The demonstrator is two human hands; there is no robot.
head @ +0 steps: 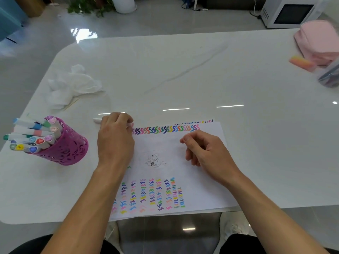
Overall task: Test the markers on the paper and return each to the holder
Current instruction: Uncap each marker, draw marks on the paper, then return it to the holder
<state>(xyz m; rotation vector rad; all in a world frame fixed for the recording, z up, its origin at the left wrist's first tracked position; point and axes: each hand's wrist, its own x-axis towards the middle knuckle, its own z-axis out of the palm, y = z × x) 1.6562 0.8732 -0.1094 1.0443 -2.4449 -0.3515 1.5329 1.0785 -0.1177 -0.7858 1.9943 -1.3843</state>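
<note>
A white sheet of paper (192, 171) lies at the table's near edge, with a row of coloured squiggles along its top and columns of squiggles at its bottom. My left hand (115, 140) grips a white marker (97, 120) at the paper's top left corner; its pink tip touches the left end of the squiggle row. My right hand (205, 153) rests on the paper's right part, fingers curled, holding nothing that I can see. A purple mesh holder (67, 149) stands to the left, filled with several capped markers (36, 138).
Crumpled white tissue (73, 85) lies at the back left of the white table (183, 74). A pink bag (319, 41), an orange-pink block (302, 63) and a clear pouch (330, 74) sit at the far right. The table's near edge runs under my forearms.
</note>
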